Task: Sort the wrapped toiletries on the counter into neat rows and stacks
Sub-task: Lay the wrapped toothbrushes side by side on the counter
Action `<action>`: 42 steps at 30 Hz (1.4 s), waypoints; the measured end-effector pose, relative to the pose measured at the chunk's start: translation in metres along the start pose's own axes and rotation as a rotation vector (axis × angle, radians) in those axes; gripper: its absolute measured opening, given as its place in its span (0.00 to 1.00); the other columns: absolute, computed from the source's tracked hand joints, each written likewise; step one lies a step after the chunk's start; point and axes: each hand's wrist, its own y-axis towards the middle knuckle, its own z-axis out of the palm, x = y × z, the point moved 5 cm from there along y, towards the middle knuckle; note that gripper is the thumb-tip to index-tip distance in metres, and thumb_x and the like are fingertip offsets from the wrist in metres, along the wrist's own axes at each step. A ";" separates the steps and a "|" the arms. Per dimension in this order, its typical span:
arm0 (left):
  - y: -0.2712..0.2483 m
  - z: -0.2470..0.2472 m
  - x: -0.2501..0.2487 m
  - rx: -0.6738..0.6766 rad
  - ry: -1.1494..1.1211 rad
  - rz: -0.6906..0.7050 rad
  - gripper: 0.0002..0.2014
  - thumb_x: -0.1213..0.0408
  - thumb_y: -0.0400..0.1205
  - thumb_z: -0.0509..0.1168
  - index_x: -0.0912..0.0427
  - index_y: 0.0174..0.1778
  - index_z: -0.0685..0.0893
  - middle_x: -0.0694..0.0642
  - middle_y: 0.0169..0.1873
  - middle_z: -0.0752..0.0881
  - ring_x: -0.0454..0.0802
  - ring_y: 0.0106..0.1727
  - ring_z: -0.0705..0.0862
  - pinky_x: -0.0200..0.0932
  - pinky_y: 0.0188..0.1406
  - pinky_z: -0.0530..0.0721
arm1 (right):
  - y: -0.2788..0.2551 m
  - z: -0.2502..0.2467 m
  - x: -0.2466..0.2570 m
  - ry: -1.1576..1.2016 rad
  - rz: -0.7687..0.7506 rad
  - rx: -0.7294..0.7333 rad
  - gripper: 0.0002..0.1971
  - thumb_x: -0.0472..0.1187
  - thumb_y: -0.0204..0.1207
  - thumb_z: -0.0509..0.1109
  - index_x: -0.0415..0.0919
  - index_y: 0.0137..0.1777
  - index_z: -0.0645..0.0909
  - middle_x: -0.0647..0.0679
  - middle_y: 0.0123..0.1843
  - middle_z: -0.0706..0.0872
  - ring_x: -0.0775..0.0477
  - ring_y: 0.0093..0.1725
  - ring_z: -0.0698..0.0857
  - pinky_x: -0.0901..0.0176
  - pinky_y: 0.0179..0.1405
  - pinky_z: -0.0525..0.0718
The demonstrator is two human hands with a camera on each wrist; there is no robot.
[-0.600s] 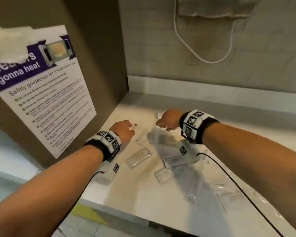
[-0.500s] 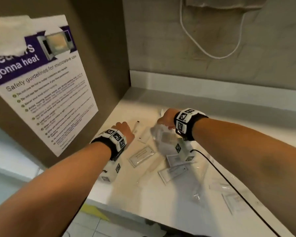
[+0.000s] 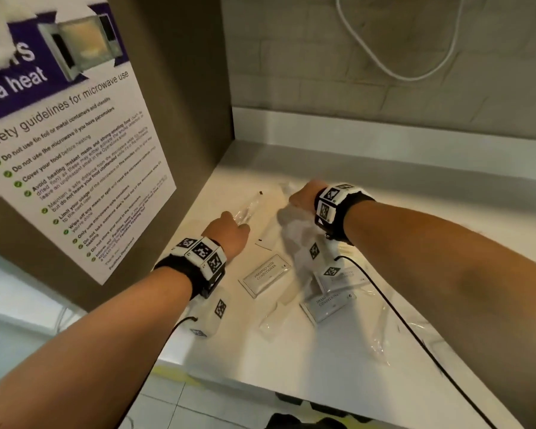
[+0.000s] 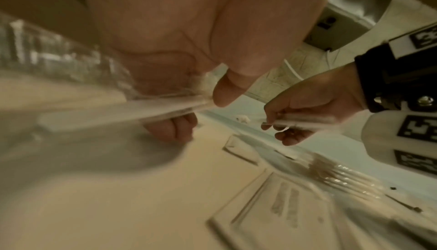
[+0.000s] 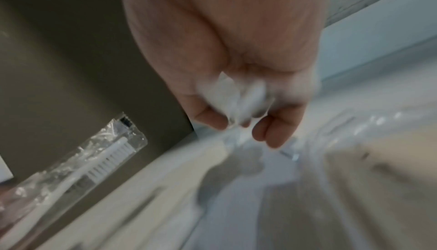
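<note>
1. Your left hand [image 3: 229, 232] kept a pinching grip, thumb against curled fingers, on a clear-wrapped toothbrush [image 3: 248, 209]; the packet stuck out past the fingers toward the brown side panel [image 3: 180, 88] and sat off the worktop [image 3: 338, 360].
2. From the right wrist camera you could see that toothbrush [image 5: 104, 157] plainly: white bristles and a white handle inside crinkled clear wrap.
3. Your right hand [image 3: 304, 196] was curled in a tight grip round the top of a bunch of clear wrapped packets [image 3: 297, 230], which hung down from it toward the worktop; how many it held you could not tell, as they were blurred.
4. From the left wrist camera your right hand [image 4: 314, 104] showed its fingers closed on a thin white packet [image 4: 307, 121].
5. You had both hands near the back left corner of the worktop, close together but apart.
6. Nearer you, a flat shampoo-with-conditioner sachet [image 3: 265, 275] lay loose on the worktop between your wrists.
7. A second such sachet [image 3: 327, 306] lay just right of it and closer to the front edge, with more clear packets scattered further right.
8. A microwave safety poster [image 3: 68, 156] hung on the side panel at your left.
</note>
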 end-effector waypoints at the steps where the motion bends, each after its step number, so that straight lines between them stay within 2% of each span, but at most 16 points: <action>1: -0.004 -0.002 -0.008 0.002 -0.037 0.030 0.20 0.56 0.87 0.54 0.69 0.68 0.72 0.69 0.63 0.82 0.66 0.61 0.81 0.48 0.50 0.74 | -0.004 -0.007 -0.004 0.063 0.020 -0.017 0.14 0.47 0.76 0.66 0.36 0.48 0.83 0.41 0.46 0.89 0.40 0.45 0.88 0.49 0.55 0.87; 3: -0.013 -0.002 -0.025 0.016 -0.118 0.122 0.19 0.54 0.86 0.54 0.66 0.64 0.74 0.67 0.58 0.84 0.66 0.57 0.83 0.51 0.50 0.77 | -0.016 -0.021 -0.017 0.261 0.044 -0.052 0.11 0.43 0.75 0.66 0.35 0.44 0.81 0.40 0.41 0.88 0.39 0.40 0.89 0.45 0.52 0.89; 5: -0.023 0.004 -0.047 0.043 -0.191 0.213 0.16 0.52 0.85 0.56 0.63 0.58 0.75 0.65 0.54 0.85 0.63 0.51 0.84 0.52 0.49 0.80 | -0.031 -0.041 -0.037 0.363 0.055 -0.092 0.07 0.38 0.77 0.64 0.35 0.42 0.77 0.41 0.38 0.82 0.42 0.35 0.85 0.56 0.35 0.91; 7: -0.038 0.015 -0.071 0.094 -0.212 0.290 0.14 0.50 0.83 0.59 0.59 0.54 0.74 0.60 0.51 0.84 0.56 0.46 0.82 0.48 0.41 0.78 | -0.050 -0.059 -0.065 0.396 0.092 -0.108 0.05 0.34 0.78 0.62 0.36 0.40 0.72 0.43 0.36 0.76 0.47 0.30 0.78 0.70 0.16 0.78; 9: -0.054 0.032 -0.096 0.161 -0.179 0.354 0.18 0.47 0.80 0.65 0.56 0.57 0.75 0.53 0.51 0.81 0.51 0.47 0.80 0.44 0.36 0.74 | -0.067 -0.071 -0.099 0.419 0.148 -0.117 0.06 0.31 0.76 0.62 0.37 0.38 0.70 0.44 0.34 0.71 0.48 0.28 0.73 0.74 0.13 0.70; 11: -0.070 0.052 -0.122 0.205 -0.074 0.449 0.24 0.44 0.76 0.70 0.55 0.61 0.76 0.50 0.53 0.80 0.50 0.51 0.80 0.40 0.37 0.75 | -0.081 -0.083 -0.135 0.390 0.186 -0.144 0.06 0.33 0.75 0.64 0.37 0.39 0.70 0.44 0.32 0.69 0.49 0.25 0.71 0.74 0.13 0.67; 15: -0.090 0.105 -0.152 0.307 0.152 0.524 0.35 0.37 0.72 0.72 0.60 0.66 0.80 0.54 0.61 0.84 0.55 0.60 0.83 0.49 0.60 0.83 | -0.114 -0.103 -0.201 0.340 0.274 -0.206 0.10 0.38 0.76 0.69 0.38 0.38 0.71 0.44 0.28 0.71 0.48 0.21 0.69 0.68 0.16 0.67; 18: -0.104 0.135 -0.157 0.358 0.341 0.466 0.37 0.31 0.67 0.72 0.60 0.58 0.81 0.53 0.49 0.86 0.54 0.49 0.86 0.48 0.48 0.86 | -0.133 -0.112 -0.236 0.335 0.335 -0.194 0.10 0.38 0.78 0.68 0.38 0.39 0.70 0.44 0.27 0.70 0.50 0.20 0.67 0.67 0.15 0.65; 21: -0.112 0.147 -0.168 0.349 0.424 0.451 0.25 0.41 0.71 0.74 0.60 0.48 0.81 0.53 0.42 0.86 0.53 0.42 0.86 0.45 0.40 0.85 | -0.144 -0.114 -0.261 0.379 0.380 -0.163 0.10 0.37 0.79 0.67 0.37 0.38 0.71 0.45 0.28 0.70 0.50 0.22 0.67 0.65 0.17 0.66; 24: -0.112 0.148 -0.186 0.338 0.406 0.461 0.14 0.52 0.73 0.74 0.59 0.40 0.82 0.53 0.36 0.83 0.52 0.37 0.84 0.41 0.30 0.77 | -0.151 -0.113 -0.280 0.418 0.412 -0.164 0.08 0.36 0.80 0.67 0.37 0.40 0.74 0.45 0.29 0.70 0.50 0.24 0.68 0.63 0.20 0.68; 28: -0.114 0.141 -0.213 0.281 0.244 0.501 0.15 0.53 0.79 0.67 0.62 0.52 0.81 0.56 0.47 0.82 0.55 0.45 0.81 0.44 0.39 0.76 | -0.163 -0.113 -0.312 0.416 0.454 -0.192 0.09 0.36 0.79 0.67 0.37 0.39 0.71 0.44 0.28 0.71 0.48 0.24 0.70 0.61 0.22 0.69; 31: -0.113 0.146 -0.235 0.246 0.024 0.476 0.20 0.53 0.80 0.65 0.64 0.62 0.79 0.61 0.57 0.85 0.59 0.55 0.85 0.47 0.45 0.78 | -0.171 -0.110 -0.339 0.370 0.485 -0.216 0.12 0.40 0.76 0.71 0.36 0.35 0.73 0.42 0.27 0.74 0.45 0.25 0.72 0.58 0.28 0.72; 34: -0.115 0.161 -0.258 0.228 -0.046 0.471 0.19 0.58 0.79 0.69 0.61 0.63 0.77 0.60 0.60 0.85 0.58 0.54 0.86 0.47 0.47 0.81 | -0.176 -0.106 -0.351 0.318 0.493 -0.203 0.16 0.46 0.73 0.75 0.37 0.33 0.75 0.42 0.28 0.77 0.44 0.25 0.74 0.56 0.30 0.74; 37: -0.116 0.179 -0.271 0.225 0.010 0.439 0.31 0.56 0.78 0.74 0.60 0.74 0.71 0.58 0.72 0.78 0.58 0.66 0.81 0.44 0.49 0.76 | -0.178 -0.098 -0.351 0.183 0.508 -0.138 0.17 0.48 0.71 0.76 0.46 0.31 0.71 0.45 0.28 0.76 0.45 0.26 0.74 0.56 0.34 0.77; 40: -0.114 0.189 -0.275 0.209 0.086 0.374 0.27 0.54 0.78 0.73 0.63 0.69 0.76 0.60 0.59 0.81 0.59 0.57 0.83 0.44 0.45 0.76 | -0.176 -0.089 -0.351 0.119 0.488 -0.098 0.19 0.44 0.70 0.77 0.50 0.30 0.67 0.48 0.27 0.74 0.46 0.27 0.75 0.59 0.36 0.78; 42: -0.111 0.193 -0.275 0.198 0.107 0.336 0.15 0.55 0.77 0.74 0.61 0.50 0.79 0.56 0.46 0.81 0.55 0.43 0.82 0.44 0.40 0.79 | -0.175 -0.089 -0.355 0.129 0.475 -0.123 0.15 0.43 0.67 0.78 0.43 0.30 0.73 0.47 0.27 0.78 0.46 0.28 0.78 0.63 0.27 0.76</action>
